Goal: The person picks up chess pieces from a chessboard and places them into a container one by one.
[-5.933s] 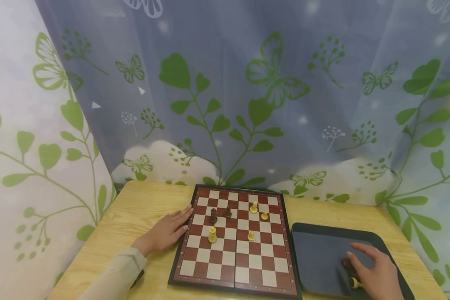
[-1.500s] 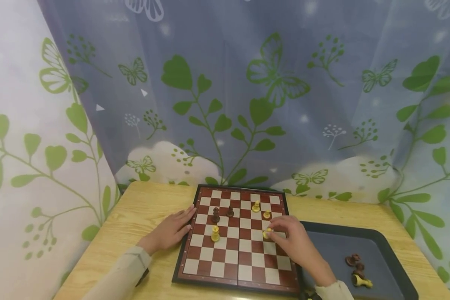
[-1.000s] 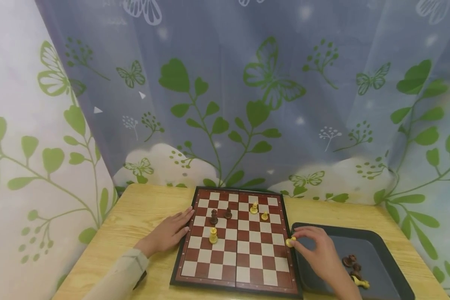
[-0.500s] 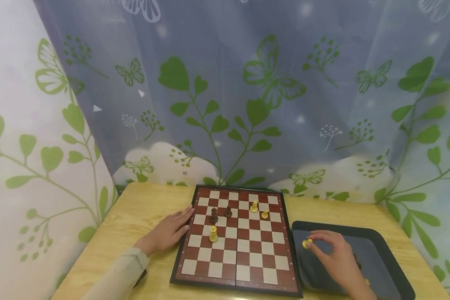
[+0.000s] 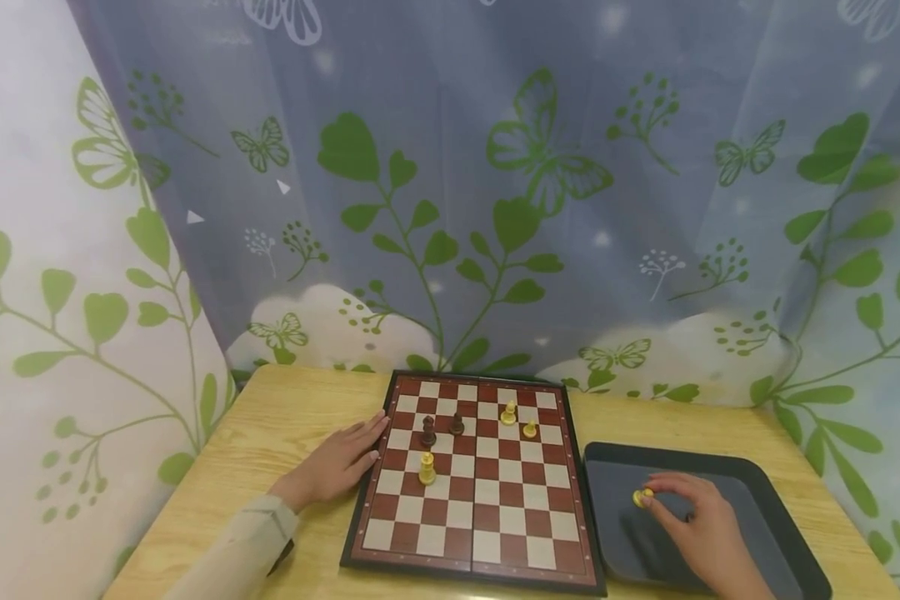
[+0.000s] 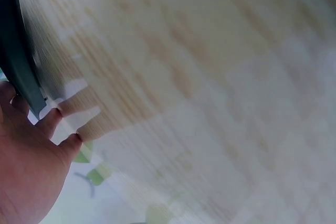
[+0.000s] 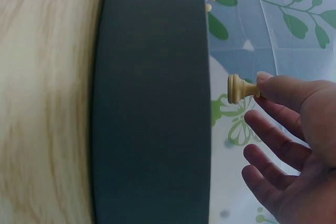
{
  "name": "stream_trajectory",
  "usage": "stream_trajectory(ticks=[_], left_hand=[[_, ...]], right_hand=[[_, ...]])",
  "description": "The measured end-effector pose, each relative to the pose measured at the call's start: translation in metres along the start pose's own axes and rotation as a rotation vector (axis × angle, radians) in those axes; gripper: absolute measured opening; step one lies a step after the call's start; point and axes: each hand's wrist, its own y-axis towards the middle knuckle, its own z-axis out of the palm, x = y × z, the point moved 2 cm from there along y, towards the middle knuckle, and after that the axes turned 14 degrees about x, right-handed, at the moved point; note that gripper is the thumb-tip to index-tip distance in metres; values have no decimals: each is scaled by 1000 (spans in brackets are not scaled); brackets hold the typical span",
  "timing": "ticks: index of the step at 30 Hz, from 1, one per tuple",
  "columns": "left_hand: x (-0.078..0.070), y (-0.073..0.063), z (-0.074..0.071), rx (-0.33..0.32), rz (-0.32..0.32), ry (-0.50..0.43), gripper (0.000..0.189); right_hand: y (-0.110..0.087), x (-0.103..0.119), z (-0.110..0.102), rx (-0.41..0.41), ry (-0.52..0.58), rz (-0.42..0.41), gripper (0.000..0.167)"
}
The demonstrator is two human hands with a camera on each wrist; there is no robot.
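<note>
Thumb and fingertips of my right hand (image 5: 701,521) pinch a yellow chess pawn (image 5: 640,498) over the dark tray (image 5: 622,467). The right wrist view shows the pawn (image 7: 240,88) lying sideways in the grip, its base outward and its head hidden by the fingers; the other fingers are loosely bent. My left hand (image 5: 333,462) rests with extended fingers at the left edge of the chessboard (image 5: 512,521). On the board stand a tall dark piece (image 5: 428,433), a small dark piece (image 5: 457,425), a tall yellow piece (image 5: 427,469) and two smaller yellow pieces, one a pawn (image 5: 530,430).
The tray sits right beside the board on a wooden table (image 5: 292,400). Chess pieces seen earlier in the tray are hidden behind my right hand and forearm. A patterned curtain (image 5: 450,167) hangs behind the table's far edge.
My right hand has lifted the yellow pawn off the board's right half and carried it rightward, over the tray. The left hand stays at the board's edge.
</note>
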Motion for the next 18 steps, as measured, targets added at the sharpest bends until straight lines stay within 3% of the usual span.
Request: stream_trajectory(ticks=[7,18], left_hand=[[2,1,2,-16,18,-15,56],[-2,0,-1,-6,14,-17,55]], right_hand=[[-4,-11,-5,73,33,71,17],[-1,-23,-17,84,-26,53,17]])
